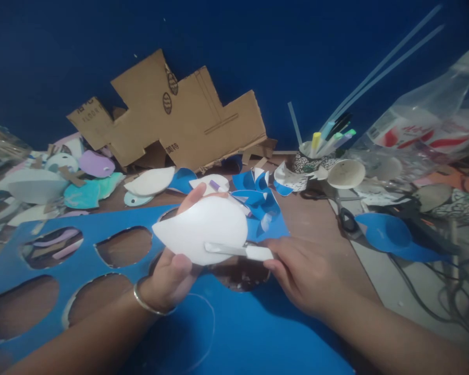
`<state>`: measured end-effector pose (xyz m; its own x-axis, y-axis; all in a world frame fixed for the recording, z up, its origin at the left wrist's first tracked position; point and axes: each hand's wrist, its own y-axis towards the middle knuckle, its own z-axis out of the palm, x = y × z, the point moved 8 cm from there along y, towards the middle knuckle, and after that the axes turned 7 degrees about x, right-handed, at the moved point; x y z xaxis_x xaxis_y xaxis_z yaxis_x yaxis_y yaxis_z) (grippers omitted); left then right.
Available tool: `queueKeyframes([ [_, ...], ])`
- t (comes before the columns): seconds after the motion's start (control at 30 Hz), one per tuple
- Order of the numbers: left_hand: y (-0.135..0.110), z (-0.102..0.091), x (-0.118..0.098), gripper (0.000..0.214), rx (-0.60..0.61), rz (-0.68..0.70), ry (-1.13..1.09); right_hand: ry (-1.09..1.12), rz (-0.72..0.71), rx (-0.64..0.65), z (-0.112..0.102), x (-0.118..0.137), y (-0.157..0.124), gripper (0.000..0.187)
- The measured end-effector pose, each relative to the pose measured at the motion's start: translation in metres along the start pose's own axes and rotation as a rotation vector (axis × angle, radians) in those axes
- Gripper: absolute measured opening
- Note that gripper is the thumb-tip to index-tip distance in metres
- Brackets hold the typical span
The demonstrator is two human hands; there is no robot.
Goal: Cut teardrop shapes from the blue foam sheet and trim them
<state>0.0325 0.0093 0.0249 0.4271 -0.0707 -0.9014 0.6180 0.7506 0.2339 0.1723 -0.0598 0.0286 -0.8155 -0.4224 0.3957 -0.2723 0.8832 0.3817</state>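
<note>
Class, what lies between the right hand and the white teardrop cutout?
In the head view, a white-handled flat tool spans from the right hand onto the white cutout.

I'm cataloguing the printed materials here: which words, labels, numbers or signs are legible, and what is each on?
"FLOOR": brown cardboard, left flap; any further letter is unclear.
"美特", as best it reads: same cardboard, near its lower edge.
Two oval signs with wavy lines: same cardboard.
Cut-off characters above "FLOOR": unreadable.
Red lettering on clear plastic packaging: too blurred.
</note>
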Motion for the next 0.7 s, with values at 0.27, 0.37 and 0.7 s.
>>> queueKeyframes([
  [0.27, -0.0045, -0.0064, 0.0062, 0.072, -0.065, -0.011, -0.005, 0.012, 0.009, 0.009, 0.0028, 0.0, -0.0016, 0.041],
  [0.37, -0.0057, -0.0072, 0.0084, 0.075, -0.082, -0.027, -0.009, 0.007, 0.004, -0.007, 0.0008, 0.0011, -0.0001, 0.04],
  [0.7, -0.0063, -0.0063, 0.005, 0.069, -0.078, -0.03, 0.004, -0.005, 0.008, -0.021, -0.0022, 0.001, 0.0005, 0.039],
])
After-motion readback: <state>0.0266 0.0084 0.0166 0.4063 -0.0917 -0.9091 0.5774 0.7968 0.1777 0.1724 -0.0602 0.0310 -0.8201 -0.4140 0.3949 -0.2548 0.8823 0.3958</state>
